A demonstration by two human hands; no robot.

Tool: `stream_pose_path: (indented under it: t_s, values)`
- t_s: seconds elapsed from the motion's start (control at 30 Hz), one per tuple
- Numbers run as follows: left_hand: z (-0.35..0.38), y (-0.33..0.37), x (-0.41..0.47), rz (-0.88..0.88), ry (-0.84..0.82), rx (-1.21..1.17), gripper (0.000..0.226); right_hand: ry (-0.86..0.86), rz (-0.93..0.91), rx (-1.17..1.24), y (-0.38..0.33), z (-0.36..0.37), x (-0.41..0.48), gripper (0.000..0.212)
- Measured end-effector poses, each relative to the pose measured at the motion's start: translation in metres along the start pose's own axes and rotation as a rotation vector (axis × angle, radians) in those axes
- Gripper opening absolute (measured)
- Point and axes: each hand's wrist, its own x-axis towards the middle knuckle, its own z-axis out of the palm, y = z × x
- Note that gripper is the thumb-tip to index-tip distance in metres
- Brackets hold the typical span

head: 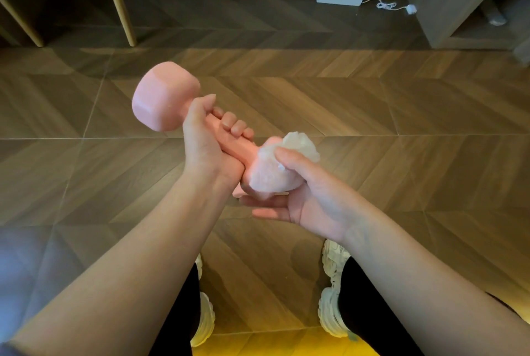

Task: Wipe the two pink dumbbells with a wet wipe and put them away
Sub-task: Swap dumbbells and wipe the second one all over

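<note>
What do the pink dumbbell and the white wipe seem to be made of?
pink dumbbell: probably a smooth vinyl or rubber coating with a semi-gloss finish, judging by the soft highlights on its faceted head; the core is hidden.
wipe: likely thin nonwoven fabric, judging by its crumpled, slightly translucent folds.

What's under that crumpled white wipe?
The near end of the pink dumbbell, held through the wipe by the right hand. Most of that end is hidden by wipe and hand.
</note>
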Motion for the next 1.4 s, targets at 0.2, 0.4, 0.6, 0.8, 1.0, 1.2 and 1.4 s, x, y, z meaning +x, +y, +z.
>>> stream_pose_path:
  t_s: [0.2, 0.4, 0.6, 0.8, 1.0, 1.2, 1.4]
  values:
    - [0.002, -0.004, 0.001, -0.012, 0.037, 0.040, 0.031, 0.235, -0.177, -0.244, 0.005, 0.007, 0.009, 0.047]
    - [0.001, 0.000, 0.003, -0.028, 0.038, 0.014, 0.031, -0.008, -0.145, -0.213, -0.003, -0.007, -0.002, 0.046]
    - [-0.002, -0.005, 0.002, -0.043, 0.083, -0.008, 0.032, 0.230, -0.218, -0.392, 0.008, 0.007, 0.008, 0.048]
    - [-0.001, -0.003, 0.004, -0.049, 0.075, -0.019, 0.032, 0.082, -0.156, -0.326, 0.000, -0.001, 0.002, 0.044]
    - [-0.004, -0.005, 0.003, -0.055, 0.080, -0.014, 0.032, 0.141, -0.160, -0.371, 0.007, -0.003, 0.007, 0.061]
    - [-0.002, -0.003, 0.004, -0.060, 0.038, 0.001, 0.030, 0.220, -0.065, -0.109, 0.000, 0.005, 0.003, 0.047]
    - [-0.003, -0.003, 0.000, -0.047, -0.029, 0.025, 0.030, 0.131, -0.088, -0.056, 0.003, -0.002, -0.001, 0.053]
